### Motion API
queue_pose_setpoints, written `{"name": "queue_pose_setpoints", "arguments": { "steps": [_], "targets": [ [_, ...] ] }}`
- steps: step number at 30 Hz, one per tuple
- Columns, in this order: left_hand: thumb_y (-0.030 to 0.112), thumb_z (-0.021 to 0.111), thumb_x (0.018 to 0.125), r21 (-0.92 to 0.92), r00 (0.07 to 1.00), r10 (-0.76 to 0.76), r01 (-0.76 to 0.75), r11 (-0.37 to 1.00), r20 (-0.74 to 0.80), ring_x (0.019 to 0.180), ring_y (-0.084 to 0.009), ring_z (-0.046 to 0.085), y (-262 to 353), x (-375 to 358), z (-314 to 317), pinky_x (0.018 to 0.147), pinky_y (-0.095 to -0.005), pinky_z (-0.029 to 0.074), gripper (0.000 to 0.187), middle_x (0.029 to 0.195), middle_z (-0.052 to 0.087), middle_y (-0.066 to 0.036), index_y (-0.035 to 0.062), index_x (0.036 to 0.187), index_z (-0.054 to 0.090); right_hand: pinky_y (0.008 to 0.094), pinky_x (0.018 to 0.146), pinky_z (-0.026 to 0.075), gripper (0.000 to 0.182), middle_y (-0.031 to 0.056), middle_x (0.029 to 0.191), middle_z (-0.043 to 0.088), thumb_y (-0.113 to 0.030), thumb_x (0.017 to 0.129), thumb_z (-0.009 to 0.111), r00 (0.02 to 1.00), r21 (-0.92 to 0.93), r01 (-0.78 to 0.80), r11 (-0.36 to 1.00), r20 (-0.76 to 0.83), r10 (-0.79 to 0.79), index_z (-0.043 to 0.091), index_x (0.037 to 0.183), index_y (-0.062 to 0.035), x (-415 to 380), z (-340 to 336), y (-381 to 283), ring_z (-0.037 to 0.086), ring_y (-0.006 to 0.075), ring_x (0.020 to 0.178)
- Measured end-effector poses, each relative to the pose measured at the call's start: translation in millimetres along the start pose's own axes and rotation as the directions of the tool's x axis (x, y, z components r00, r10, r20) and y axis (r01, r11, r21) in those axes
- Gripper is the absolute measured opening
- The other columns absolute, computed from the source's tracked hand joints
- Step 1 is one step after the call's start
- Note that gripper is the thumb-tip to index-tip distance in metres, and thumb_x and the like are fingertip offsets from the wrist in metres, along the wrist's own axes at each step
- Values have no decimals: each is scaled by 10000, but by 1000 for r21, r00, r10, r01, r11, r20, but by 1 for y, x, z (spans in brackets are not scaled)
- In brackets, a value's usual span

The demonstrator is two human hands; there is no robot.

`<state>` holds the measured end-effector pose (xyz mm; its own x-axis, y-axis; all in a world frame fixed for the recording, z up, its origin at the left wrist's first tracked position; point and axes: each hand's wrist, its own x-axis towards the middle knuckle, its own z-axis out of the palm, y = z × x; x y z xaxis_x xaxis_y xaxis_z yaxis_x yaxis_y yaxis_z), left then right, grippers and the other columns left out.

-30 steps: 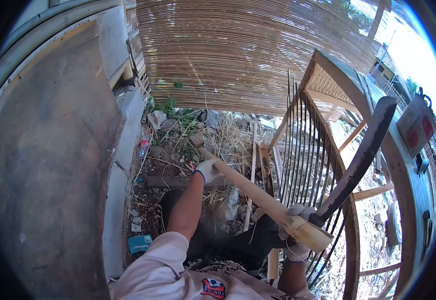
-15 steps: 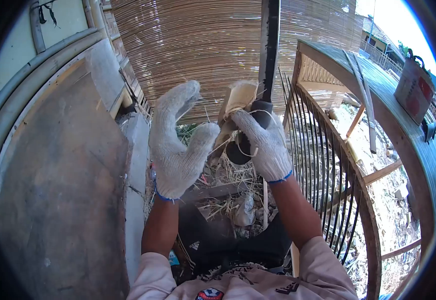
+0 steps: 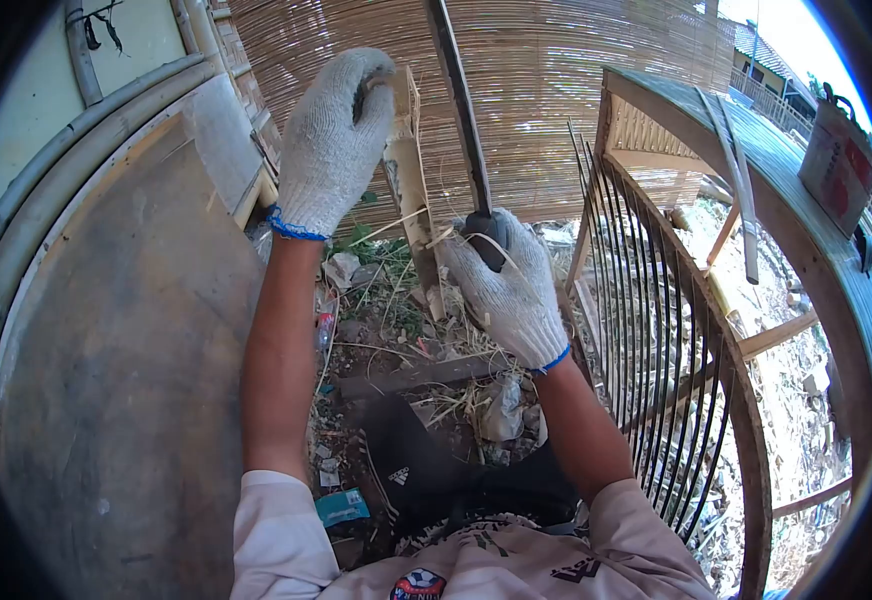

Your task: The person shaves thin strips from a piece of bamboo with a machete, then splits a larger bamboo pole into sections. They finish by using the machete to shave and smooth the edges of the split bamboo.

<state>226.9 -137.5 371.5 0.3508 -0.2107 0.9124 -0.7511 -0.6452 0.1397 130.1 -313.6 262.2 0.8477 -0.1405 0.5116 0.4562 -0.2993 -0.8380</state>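
My left hand, in a white knit glove, is raised at the upper centre-left, its fingers curled round the upper part of a split bamboo piece. The bamboo runs down toward my right hand, also gloved, which is closed round the dark handle of a long blade. The blade points up and slightly left. A thin pale strip curls over the right hand, beside the lower part of the bamboo.
A large brown board leans at the left. Dark thin bars in a wooden frame stand at the right, below a curved ledge with a bag on it. A woven bamboo screen hangs behind. Debris covers the ground.
My left hand has moved up and closed on the bamboo's upper part. My right hand has shifted slightly left and down with the blade, which now tilts left. The bamboo is lower and more visible.
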Motion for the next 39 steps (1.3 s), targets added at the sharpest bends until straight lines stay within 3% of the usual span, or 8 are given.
{"name": "queue_pose_setpoints", "arguments": {
  "steps": [9, 12, 17, 19, 21, 23, 31, 39],
  "targets": [
    [169, 577, 1008, 77, 999, -1, -3, 997, 49, 1065, -312, 716, -10, 7, -8, 933, -412, 566, 293, 1236, 709, -112, 142, 1287, 662, 353, 683, 527, 365, 79, 772, 690, -341, 914, 803, 996, 135, -16, 991, 88, 4, 674, 1036, -22, -29, -3, 15, 674, 172, 736],
    [174, 549, 1012, 112, 993, -19, 6, 994, 116, 1120, -330, 698, -20, 16, -18, 979, -425, 548, 313, 1265, 700, -119, 150, 1304, 659, 331, 640, 515, 326, 35, 711, 669, -304, 919, 789, 972, 204, -193, 960, 175, 158, 684, 1071, -35, -51, -1, 26, 636, 131, 661],
    [161, 536, 1004, 100, 971, -78, 56, 993, 225, 1143, -351, 676, -33, 26, -26, 1009, -437, 525, 323, 1275, 690, -128, 148, 1304, 655, 345, 711, 543, 322, 88, 801, 712, -290, 905, 792, 967, 42, -147, 988, 218, 135, 698, 1079, -36, -80, 1, 46, 681, 177, 707],
    [153, 530, 1002, 100, 979, -28, 8, 995, 201, 1142, -347, 673, -36, 26, -24, 1003, -437, 525, 325, 1274, 687, -124, 143, 1300, 658, 322, 697, 506, 290, 12, 819, 655, -208, 902, 746, 979, 125, -56, 991, 204, 30, 683, 1112, -18, -87, 9, 65, 575, 98, 737],
    [147, 529, 1000, 106, 985, 4, -23, 994, 174, 1142, -343, 673, -40, 27, -21, 1002, -436, 525, 325, 1273, 688, -120, 146, 1296, 664, 319, 700, 496, 280, 23, 781, 637, -235, 897, 758, 975, 124, -102, 987, 210, 74, 672, 1057, -21, -86, 6, 55, 565, 104, 736],
    [141, 527, 999, 110, 988, 43, -60, 992, 152, 1143, -339, 673, -42, 27, -18, 1001, -434, 525, 326, 1271, 688, -117, 148, 1292, 669, 376, 769, 557, 326, 135, 890, 744, -321, 897, 794, 960, -19, -141, 990, 242, 142, 709, 1055, -49, -82, 3, 54, 727, 252, 803],
    [125, 511, 998, 147, 988, 48, -69, 987, 144, 1133, -290, 680, -42, 29, -12, 1018, -368, 513, 378, 1269, 695, -113, 174, 1338, 669, 395, 714, 538, 351, 147, 827, 708, -348, 889, 786, 966, -26, -168, 985, 195, 170, 685, 1020, -38, -71, 10, 69, 697, 286, 746],
    [146, 505, 1001, 229, 987, 30, -66, 971, 156, 1130, -296, 695, -40, 37, 2, 1016, -409, 527, 389, 1338, 687, -100, 206, 1350, 668, 392, 715, 536, 377, 153, 822, 701, -358, 891, 782, 976, -30, -145, 989, 157, 148, 676, 1025, -22, -64, 19, 70, 695, 283, 746]
  ]
}}
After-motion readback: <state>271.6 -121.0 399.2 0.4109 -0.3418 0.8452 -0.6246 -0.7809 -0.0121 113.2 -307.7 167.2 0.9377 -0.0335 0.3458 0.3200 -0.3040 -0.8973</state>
